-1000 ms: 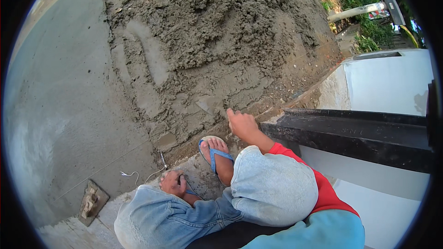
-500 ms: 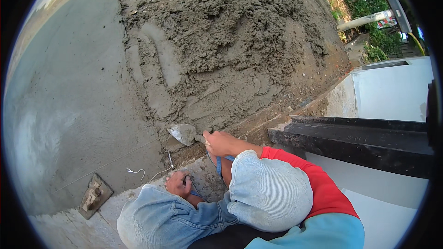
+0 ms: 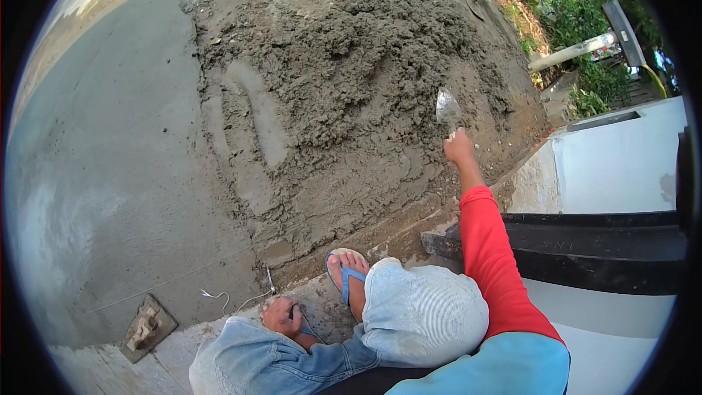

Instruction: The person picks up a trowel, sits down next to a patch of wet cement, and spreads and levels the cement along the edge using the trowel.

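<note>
Here, right hand (image 3: 459,148) holds trowel (image 3: 447,107) near heap's edge (image 3: 474,77).

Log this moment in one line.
right hand: gripping trowel | blade: at rough concrete, contact unclear | float: lying at lower left, unheld

My right hand (image 3: 459,148) is holding the trowel (image 3: 448,108) ahead and to my right, its blade pointing away from me at the right side of the rough concrete (image 3: 344,66). The smoothed slab (image 3: 110,146) is stretching along the left of that concrete. Near me on the left, the float (image 3: 148,328) is lying at the slab's near edge, well apart from the trowel. My right foot (image 3: 347,274) is resting before the concrete's near border. The beam (image 3: 592,249) is running out to my right, behind my forearm, with plants (image 3: 594,95) growing beyond the wall (image 3: 614,157)
</note>
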The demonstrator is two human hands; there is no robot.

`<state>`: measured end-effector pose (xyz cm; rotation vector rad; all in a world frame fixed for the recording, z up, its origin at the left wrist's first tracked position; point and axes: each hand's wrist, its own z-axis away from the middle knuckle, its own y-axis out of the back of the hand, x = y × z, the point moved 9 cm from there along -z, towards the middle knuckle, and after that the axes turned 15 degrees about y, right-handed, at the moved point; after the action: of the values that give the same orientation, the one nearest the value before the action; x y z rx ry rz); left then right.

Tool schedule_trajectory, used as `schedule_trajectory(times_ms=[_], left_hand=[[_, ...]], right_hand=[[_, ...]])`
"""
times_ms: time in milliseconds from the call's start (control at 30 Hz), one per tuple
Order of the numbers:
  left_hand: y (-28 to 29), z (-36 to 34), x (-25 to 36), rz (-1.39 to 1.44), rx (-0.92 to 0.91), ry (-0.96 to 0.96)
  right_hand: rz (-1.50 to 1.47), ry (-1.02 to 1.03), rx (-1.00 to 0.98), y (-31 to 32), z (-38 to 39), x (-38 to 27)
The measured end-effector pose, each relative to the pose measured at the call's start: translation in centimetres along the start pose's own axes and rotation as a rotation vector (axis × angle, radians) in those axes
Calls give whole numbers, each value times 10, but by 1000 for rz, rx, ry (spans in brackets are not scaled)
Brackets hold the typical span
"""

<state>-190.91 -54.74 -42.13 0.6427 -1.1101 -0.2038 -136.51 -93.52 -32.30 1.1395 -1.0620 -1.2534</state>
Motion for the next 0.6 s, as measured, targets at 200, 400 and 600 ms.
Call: schedule_trajectory(times_ms=[200,400,600], left_hand=[[-14,-8,15,-86,-65,-44],[-7,-8,16,-200,-96,-27],[-24,-5,17,-49,-217,-149]], right_hand=[[-66,21,-105,-15,-50,-14],[-328,124,-276,-63,-46,-127],[-808,82,-399,-79,-26,-111]])
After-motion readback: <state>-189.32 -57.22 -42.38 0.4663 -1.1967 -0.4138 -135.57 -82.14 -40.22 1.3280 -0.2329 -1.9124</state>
